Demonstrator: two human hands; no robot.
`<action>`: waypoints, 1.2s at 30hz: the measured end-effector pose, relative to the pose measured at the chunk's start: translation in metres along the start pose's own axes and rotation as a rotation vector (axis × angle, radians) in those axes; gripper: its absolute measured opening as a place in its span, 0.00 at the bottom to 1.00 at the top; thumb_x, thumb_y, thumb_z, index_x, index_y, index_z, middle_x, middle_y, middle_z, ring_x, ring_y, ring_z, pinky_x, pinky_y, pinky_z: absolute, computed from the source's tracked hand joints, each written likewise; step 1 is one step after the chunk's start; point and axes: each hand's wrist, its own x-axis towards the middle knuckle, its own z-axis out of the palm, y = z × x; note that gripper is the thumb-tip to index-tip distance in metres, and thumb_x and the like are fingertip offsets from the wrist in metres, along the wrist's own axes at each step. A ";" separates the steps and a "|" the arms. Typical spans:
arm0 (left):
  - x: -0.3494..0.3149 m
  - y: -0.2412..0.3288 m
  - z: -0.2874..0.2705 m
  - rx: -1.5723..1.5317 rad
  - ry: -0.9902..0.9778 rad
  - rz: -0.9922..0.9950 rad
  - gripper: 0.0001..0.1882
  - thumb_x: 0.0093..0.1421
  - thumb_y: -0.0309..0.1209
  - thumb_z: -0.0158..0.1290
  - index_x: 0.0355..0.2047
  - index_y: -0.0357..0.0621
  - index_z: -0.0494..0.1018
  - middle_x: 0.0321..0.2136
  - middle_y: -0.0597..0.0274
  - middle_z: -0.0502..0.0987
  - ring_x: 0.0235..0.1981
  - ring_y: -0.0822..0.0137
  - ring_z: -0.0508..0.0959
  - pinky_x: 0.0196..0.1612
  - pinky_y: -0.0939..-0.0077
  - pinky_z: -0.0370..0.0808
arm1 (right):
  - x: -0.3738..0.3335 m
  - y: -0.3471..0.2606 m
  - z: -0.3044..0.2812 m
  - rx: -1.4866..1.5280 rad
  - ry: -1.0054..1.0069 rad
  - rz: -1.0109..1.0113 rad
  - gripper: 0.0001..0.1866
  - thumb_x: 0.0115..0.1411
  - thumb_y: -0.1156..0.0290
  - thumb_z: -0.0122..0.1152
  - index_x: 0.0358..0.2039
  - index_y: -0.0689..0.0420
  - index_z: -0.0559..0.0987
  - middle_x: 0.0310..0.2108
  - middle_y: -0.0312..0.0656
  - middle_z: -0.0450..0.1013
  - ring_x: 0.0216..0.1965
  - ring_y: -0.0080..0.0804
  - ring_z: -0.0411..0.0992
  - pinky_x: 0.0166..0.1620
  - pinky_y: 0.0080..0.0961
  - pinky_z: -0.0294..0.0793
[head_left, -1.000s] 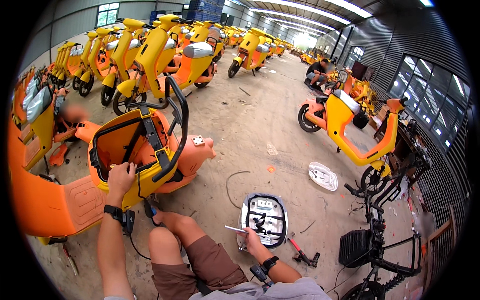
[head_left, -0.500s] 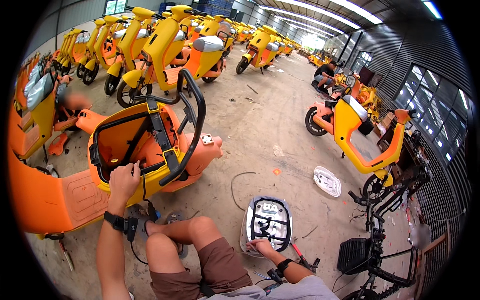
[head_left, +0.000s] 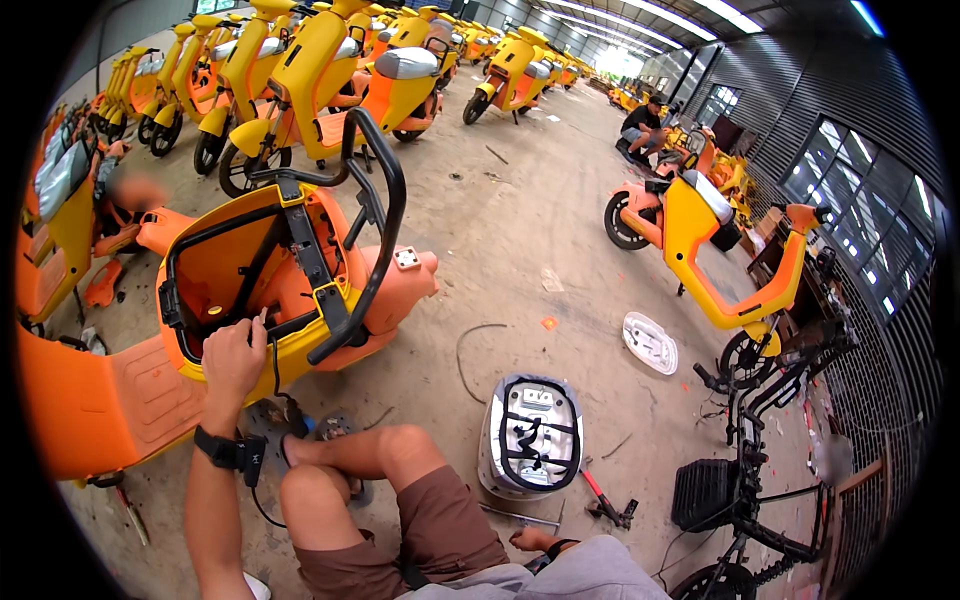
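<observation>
My left hand (head_left: 235, 358) is closed over the front rim of an orange and yellow scooter's open under-seat compartment (head_left: 235, 262). Its fingers curl over the rim; their inner side is hidden. Beside it a black cable hangs down to a connector near my foot. My right hand (head_left: 528, 540) is low by my shirt, fingers curled, just behind a thin metal bar tool (head_left: 522, 517) on the floor. What it holds, if anything, is hidden. In front of it stands a white and grey scooter seat (head_left: 540, 470), underside up, with a black frame.
A red-handled tool (head_left: 600, 495) lies right of the seat. Beyond it are a white plastic cover (head_left: 650, 343), a bare black scooter frame (head_left: 745, 470) and another yellow scooter (head_left: 700, 240). Rows of scooters (head_left: 310, 90) fill the far left. A person (head_left: 640, 130) crouches far off.
My right hand has moved off the seat's near edge, down toward my body. My left hand stays at the compartment rim. The view has shifted slightly.
</observation>
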 end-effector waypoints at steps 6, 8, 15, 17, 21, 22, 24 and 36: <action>0.001 -0.023 0.013 -0.053 -0.118 -0.059 0.24 0.69 0.44 0.46 0.24 0.38 0.76 0.24 0.38 0.77 0.28 0.38 0.79 0.32 0.48 0.76 | 0.032 0.105 0.000 -0.778 0.218 -0.362 0.23 0.57 0.54 0.57 0.49 0.50 0.82 0.40 0.47 0.81 0.35 0.50 0.79 0.40 0.44 0.79; 0.003 -0.012 0.005 -0.086 -0.131 -0.100 0.25 0.70 0.47 0.45 0.30 0.35 0.77 0.25 0.38 0.76 0.32 0.37 0.78 0.33 0.50 0.73 | 0.013 0.081 0.021 -0.149 0.474 -0.123 0.20 0.58 0.56 0.53 0.43 0.54 0.84 0.39 0.55 0.80 0.41 0.53 0.80 0.47 0.45 0.78; 0.013 -0.034 0.017 -0.097 -0.285 -0.111 0.26 0.72 0.45 0.42 0.32 0.31 0.74 0.23 0.38 0.72 0.24 0.42 0.72 0.30 0.56 0.65 | -0.037 0.071 0.021 0.191 0.854 0.160 0.17 0.57 0.61 0.56 0.41 0.53 0.86 0.41 0.55 0.80 0.47 0.54 0.78 0.53 0.45 0.76; 0.015 -0.051 0.022 -0.129 -0.264 -0.069 0.26 0.73 0.45 0.43 0.31 0.31 0.73 0.21 0.42 0.69 0.21 0.48 0.67 0.28 0.58 0.62 | -0.024 0.076 0.017 0.315 0.926 0.219 0.16 0.57 0.62 0.56 0.41 0.53 0.86 0.41 0.55 0.80 0.47 0.54 0.78 0.52 0.45 0.76; 0.004 -0.067 0.018 -0.175 -0.300 -0.066 0.25 0.74 0.44 0.43 0.27 0.32 0.67 0.17 0.54 0.59 0.19 0.66 0.59 0.26 0.64 0.57 | -0.004 0.075 0.002 0.446 1.002 0.281 0.17 0.58 0.61 0.58 0.38 0.60 0.84 0.41 0.58 0.80 0.47 0.56 0.78 0.52 0.46 0.76; 0.003 -0.071 0.010 -0.176 -0.289 -0.070 0.25 0.74 0.44 0.43 0.26 0.33 0.65 0.17 0.55 0.58 0.19 0.68 0.58 0.25 0.65 0.57 | 0.007 0.083 0.000 0.342 0.902 0.351 0.17 0.58 0.61 0.59 0.38 0.62 0.83 0.42 0.60 0.79 0.48 0.57 0.77 0.52 0.47 0.77; 0.014 -0.064 0.023 -0.255 -0.322 -0.019 0.23 0.73 0.40 0.43 0.26 0.33 0.63 0.17 0.56 0.58 0.19 0.67 0.58 0.25 0.63 0.57 | 0.024 0.102 0.010 0.401 0.977 0.337 0.15 0.58 0.63 0.60 0.39 0.62 0.83 0.44 0.59 0.79 0.48 0.56 0.78 0.51 0.47 0.79; 0.017 -0.023 0.002 -0.207 -0.358 -0.031 0.22 0.70 0.37 0.47 0.26 0.27 0.64 0.18 0.40 0.61 0.17 0.48 0.65 0.25 0.59 0.59 | 0.024 0.096 -0.019 0.288 0.832 0.500 0.20 0.50 0.63 0.72 0.43 0.57 0.83 0.50 0.51 0.79 0.52 0.48 0.78 0.53 0.41 0.79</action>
